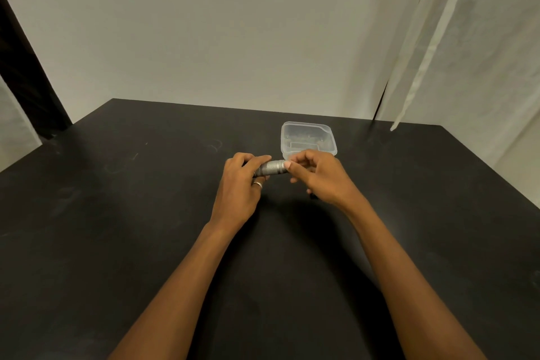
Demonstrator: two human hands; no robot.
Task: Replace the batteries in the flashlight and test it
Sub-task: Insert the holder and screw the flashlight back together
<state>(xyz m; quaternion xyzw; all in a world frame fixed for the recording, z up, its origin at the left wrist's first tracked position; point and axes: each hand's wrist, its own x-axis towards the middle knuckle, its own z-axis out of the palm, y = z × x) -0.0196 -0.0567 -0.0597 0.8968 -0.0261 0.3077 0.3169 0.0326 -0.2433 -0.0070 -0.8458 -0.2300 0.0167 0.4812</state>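
Clear lidded box [308,139] on the black table [117,213], just behind the hands; contents dim through the plastic, not identifiable. Grey flashlight [271,168] held just above the table, long axis running left to right, slightly tilted; which end is the head cannot be told. Left hand [241,187], ringed, wrapped around its left part. Right hand [318,174] pinching its right end with fingertips, forearms converging.
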